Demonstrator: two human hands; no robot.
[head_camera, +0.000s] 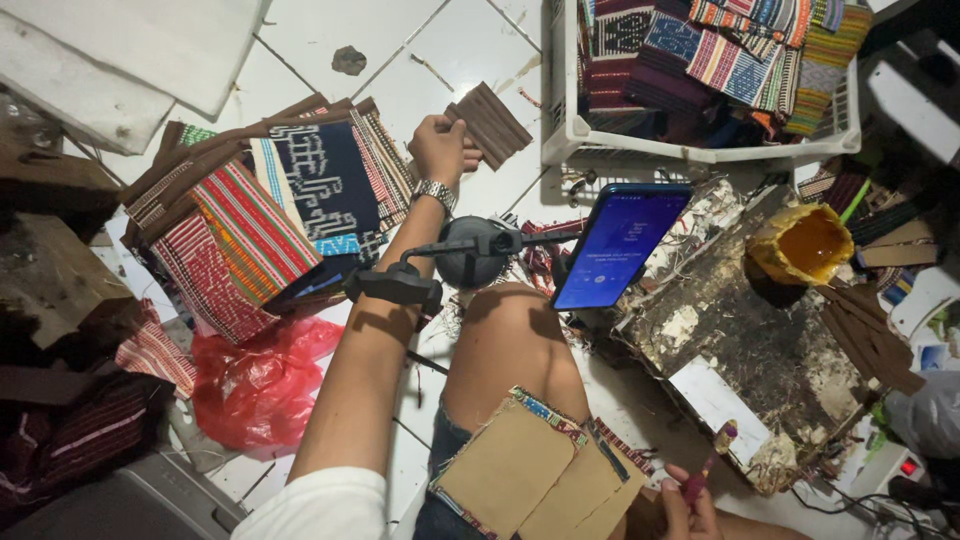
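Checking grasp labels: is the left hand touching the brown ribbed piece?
Touching. The head view shows the left hand closed around the lower edge of the brown ribbed piece, with no gap, holding it above the white tiled floor.

White short sleeve (320, 500), silver wristwatch (434, 192), denim shorts (445, 450)

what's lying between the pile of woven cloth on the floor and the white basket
In the head view, the left hand holds a brown ribbed piece over bare white tiles, between the cloth pile and the basket.

bare tile strip (400, 70), fabric pile (270, 210) left, basket (700, 150) right
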